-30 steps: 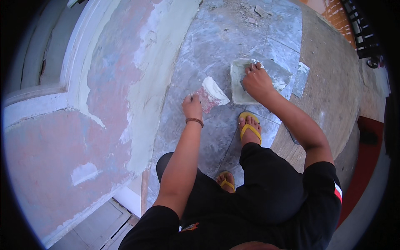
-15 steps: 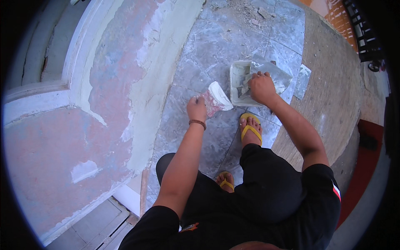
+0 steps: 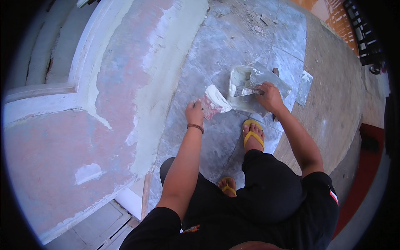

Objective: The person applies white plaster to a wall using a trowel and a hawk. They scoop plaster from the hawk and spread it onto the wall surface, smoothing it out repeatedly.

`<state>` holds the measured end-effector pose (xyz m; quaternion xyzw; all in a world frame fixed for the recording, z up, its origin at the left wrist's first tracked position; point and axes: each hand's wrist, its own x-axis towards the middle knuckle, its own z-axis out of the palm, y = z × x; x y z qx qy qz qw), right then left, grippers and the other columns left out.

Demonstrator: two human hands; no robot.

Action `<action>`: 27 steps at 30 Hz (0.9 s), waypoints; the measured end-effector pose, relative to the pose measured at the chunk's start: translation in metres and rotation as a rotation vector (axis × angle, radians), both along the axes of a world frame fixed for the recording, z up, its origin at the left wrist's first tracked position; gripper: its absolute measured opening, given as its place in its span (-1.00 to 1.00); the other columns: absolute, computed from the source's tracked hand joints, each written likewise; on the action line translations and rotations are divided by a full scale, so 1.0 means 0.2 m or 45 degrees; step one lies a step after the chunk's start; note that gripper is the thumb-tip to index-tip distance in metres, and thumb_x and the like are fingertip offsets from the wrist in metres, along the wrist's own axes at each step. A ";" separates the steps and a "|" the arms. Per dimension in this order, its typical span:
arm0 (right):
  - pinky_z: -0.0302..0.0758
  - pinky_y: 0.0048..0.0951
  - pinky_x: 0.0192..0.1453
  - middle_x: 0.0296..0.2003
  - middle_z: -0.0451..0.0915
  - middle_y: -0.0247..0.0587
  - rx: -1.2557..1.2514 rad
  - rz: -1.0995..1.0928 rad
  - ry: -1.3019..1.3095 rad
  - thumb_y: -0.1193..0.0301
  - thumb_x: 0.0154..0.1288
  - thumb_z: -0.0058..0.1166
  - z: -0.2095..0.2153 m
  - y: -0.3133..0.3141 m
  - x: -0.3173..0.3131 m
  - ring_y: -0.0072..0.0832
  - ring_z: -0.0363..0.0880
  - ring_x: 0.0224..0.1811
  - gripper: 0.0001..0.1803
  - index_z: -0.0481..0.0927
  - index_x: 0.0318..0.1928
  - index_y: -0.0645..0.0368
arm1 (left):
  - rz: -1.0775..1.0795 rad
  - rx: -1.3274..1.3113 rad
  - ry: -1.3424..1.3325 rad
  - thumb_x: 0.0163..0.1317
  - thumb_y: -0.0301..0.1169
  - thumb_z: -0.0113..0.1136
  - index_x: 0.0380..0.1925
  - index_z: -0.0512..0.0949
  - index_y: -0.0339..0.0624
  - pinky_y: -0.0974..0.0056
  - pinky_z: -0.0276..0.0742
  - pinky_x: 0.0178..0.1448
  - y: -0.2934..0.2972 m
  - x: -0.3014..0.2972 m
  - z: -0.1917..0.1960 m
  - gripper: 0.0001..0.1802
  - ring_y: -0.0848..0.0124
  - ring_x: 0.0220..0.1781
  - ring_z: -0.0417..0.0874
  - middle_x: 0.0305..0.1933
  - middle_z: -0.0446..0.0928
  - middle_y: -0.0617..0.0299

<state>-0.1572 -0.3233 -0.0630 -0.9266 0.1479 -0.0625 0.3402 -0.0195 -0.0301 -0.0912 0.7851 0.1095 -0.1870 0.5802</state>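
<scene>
My left hand [image 3: 194, 112] grips a wide reddish putty spreader [image 3: 211, 111] whose far edge carries a thick band of white putty [image 3: 218, 98]. To its right, my right hand [image 3: 269, 98] is closed round the handle of a small putty knife [image 3: 244, 91]. The knife's blade is over a white rectangular tray [image 3: 231, 79] smeared with putty. A corner of the spreader is close to the tray's near-left side; whether they touch I cannot tell. A thin grey sheet [image 3: 273, 78] is at the tray's right, partly hidden by my right hand.
On the left stands a wall [image 3: 121, 83] with patchy pink paint and pale putty. Grey marbled tiles [image 3: 200, 68] bear crumbled debris [image 3: 260, 23] at the far end. A weathered board [image 3: 329, 87] and a loose tile piece [image 3: 304, 85] lie right. My sandalled feet [image 3: 253, 137] are near the tray.
My right hand has shifted slightly right and down, and the putty knife's blade now shows over the tray. The left hand with its spreader has barely moved.
</scene>
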 end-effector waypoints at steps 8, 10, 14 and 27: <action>0.53 -0.19 -0.13 -0.22 0.55 -0.01 0.148 -0.272 -0.235 0.58 0.08 0.23 0.16 0.14 -0.05 0.00 0.57 -0.18 -0.67 0.50 -0.10 0.20 | -0.149 -0.247 0.058 0.31 -0.37 0.13 -0.24 0.60 -0.44 0.31 0.50 -0.15 -0.08 0.02 0.15 -0.73 0.40 -0.26 0.61 -0.28 0.62 0.18; 0.51 -0.15 -0.06 -0.14 0.56 -0.02 0.053 -0.285 -0.302 0.56 0.12 0.18 0.19 0.17 -0.05 -0.01 0.56 -0.08 -0.69 0.51 -0.08 0.18 | -0.093 -0.473 0.284 0.32 -0.38 0.12 -0.22 0.60 -0.41 0.32 0.52 -0.14 -0.10 -0.02 0.21 -0.75 0.41 -0.24 0.63 -0.26 0.63 0.18; 0.49 -0.14 -0.07 -0.16 0.55 -0.09 -0.194 -0.206 -0.434 0.64 0.04 0.14 0.21 0.20 -0.06 -0.06 0.55 -0.13 -0.61 0.56 -0.05 0.15 | -0.177 -0.598 0.382 0.36 -0.34 0.07 -0.15 0.58 -0.34 0.21 0.60 -0.44 -0.15 -0.01 0.26 -0.73 0.28 -0.29 0.68 -0.25 0.61 0.11; 0.42 -0.13 -0.02 -0.18 0.54 -0.15 -0.505 -0.284 -0.412 0.63 -0.08 0.09 0.06 0.19 -0.20 -0.12 0.51 -0.09 -0.49 0.65 -0.02 0.06 | -0.224 -0.905 0.535 0.42 -0.32 -0.12 0.25 0.36 -0.44 -0.06 0.59 0.16 -0.10 0.05 0.12 -0.50 0.03 0.16 0.60 0.22 0.50 -0.09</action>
